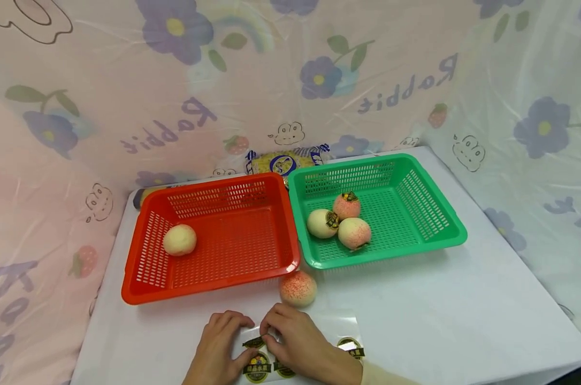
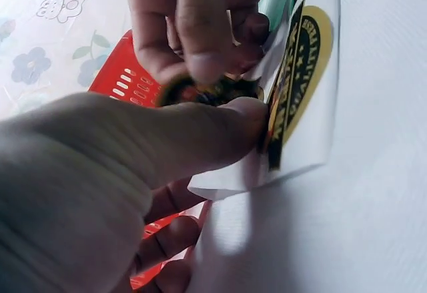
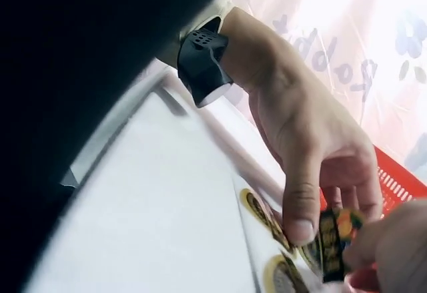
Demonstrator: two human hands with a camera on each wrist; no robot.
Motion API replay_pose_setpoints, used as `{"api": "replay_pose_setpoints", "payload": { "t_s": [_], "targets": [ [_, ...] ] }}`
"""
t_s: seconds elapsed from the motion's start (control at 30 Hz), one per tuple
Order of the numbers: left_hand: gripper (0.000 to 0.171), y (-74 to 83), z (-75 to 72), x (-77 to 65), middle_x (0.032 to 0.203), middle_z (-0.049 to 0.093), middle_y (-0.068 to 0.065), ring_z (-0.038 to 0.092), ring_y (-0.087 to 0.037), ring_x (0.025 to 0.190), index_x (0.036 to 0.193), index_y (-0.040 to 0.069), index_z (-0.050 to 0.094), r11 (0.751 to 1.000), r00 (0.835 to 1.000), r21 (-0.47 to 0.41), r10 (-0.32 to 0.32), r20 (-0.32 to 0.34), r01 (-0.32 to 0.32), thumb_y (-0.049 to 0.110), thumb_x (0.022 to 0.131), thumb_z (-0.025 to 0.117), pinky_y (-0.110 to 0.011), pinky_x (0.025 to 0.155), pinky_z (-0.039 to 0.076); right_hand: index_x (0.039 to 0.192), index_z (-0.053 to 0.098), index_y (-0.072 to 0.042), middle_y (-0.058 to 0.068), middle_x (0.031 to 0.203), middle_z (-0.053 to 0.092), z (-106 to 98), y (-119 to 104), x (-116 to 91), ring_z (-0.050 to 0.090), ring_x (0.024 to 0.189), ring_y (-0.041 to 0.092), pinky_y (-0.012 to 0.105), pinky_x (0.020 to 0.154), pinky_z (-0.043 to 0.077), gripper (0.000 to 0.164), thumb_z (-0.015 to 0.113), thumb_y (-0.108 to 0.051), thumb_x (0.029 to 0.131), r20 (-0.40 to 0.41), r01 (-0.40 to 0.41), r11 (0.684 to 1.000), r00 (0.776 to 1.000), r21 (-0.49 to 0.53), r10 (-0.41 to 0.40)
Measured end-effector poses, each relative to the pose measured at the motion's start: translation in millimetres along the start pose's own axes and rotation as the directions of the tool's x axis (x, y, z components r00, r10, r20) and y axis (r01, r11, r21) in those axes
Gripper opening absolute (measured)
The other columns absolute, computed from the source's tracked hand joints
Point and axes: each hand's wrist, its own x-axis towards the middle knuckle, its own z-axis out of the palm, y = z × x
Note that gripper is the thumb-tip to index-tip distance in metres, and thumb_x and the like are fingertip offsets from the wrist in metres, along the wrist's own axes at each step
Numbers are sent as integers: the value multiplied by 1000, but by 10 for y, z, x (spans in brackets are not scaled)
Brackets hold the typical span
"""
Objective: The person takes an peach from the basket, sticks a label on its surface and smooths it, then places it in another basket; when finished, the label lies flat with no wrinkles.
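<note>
A clear sheet [image 1: 336, 323] of round black-and-gold fruit stickers lies at the table's front. My left hand [image 1: 218, 345] holds the sheet, its thumb [image 2: 220, 129] pressing on it beside the printed stickers. From the right, my right hand [image 1: 300, 342] pinches one sticker [image 2: 213, 91], which stands partly raised from the sheet; the right wrist view shows that sticker [image 3: 337, 239] between the two hands. Just beyond my fingers a peach [image 1: 298, 289] with red speckles rests on the table, by the red basket's corner. Any sticker on this peach is out of sight.
A red basket [image 1: 208, 286] at left holds one pale peach [image 1: 180, 239]. The green basket [image 1: 406, 250] beside it contains three peaches [image 1: 346, 206] bearing stickers. Behind them lies a yellow-and-blue packet [image 1: 290, 160], near the patterned curtain.
</note>
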Motion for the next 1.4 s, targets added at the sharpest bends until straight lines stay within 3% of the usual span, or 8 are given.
{"api": "replay_pose_setpoints", "payload": {
  "t_s": [0.2,0.33,0.53,0.63,0.73,0.83,1.07,1.4],
  "targets": [
    [48,35,-51,10,108,58,19,50,-4,98,102,31,68,999,999,-39,-29,42,31,29,62,95,-35,80,47,96,64,-20,-13,87,62,-225,43,-46,56,77,-3,10,65,51,7,68,-14,95,-49,5,964,999,266,8],
    [40,131,-109,115,110,62,17,57,-6,94,108,29,68,976,999,-214,-51,-13,46,27,75,89,-28,74,51,102,64,-20,-9,91,64,-450,82,-104,59,77,-1,16,63,55,12,67,-10,96,-89,-31,936,994,352,66],
    [19,410,-14,353,92,70,7,60,-6,73,104,25,70,827,996,-563,-56,-73,5,14,90,76,-22,60,52,112,68,-21,-10,97,68,-653,114,-156,65,81,2,21,66,58,21,69,-10,95,-143,-68,940,982,334,122],
    [8,548,78,431,86,71,6,61,-7,69,97,22,71,766,988,-635,-153,-36,96,17,92,74,-23,59,53,112,69,-19,-7,95,70,-686,140,-185,67,81,5,22,66,59,19,71,-11,94,-198,-113,935,962,337,188],
    [8,646,141,493,87,70,5,64,-10,72,99,20,71,700,960,-679,-279,22,219,23,92,75,-24,62,55,109,69,-17,-4,93,72,-701,175,-209,69,79,7,24,66,60,18,71,-10,93,-231,-149,918,942,367,245],
    [12,699,168,534,89,70,5,64,-13,72,100,20,72,653,936,-703,-348,52,282,27,90,76,-25,62,56,108,69,-17,-2,93,72,-711,207,-221,70,78,9,26,66,60,17,71,-8,93,-239,-151,906,935,396,261],
    [5,742,233,635,80,72,3,66,-11,65,87,22,74,661,922,-687,-386,36,303,23,89,78,-25,59,57,103,71,-16,-3,89,72,-714,286,-186,70,74,8,23,63,59,16,75,-7,90,-297,-138,920,920,366,256],
    [12,771,305,711,68,65,12,60,-8,60,80,23,71,742,904,-586,-426,-39,324,19,85,81,-22,56,53,100,73,-17,-7,86,72,-655,381,-130,69,73,4,17,63,57,15,79,-12,87,-367,-181,948,889,264,272]
  ]
}}
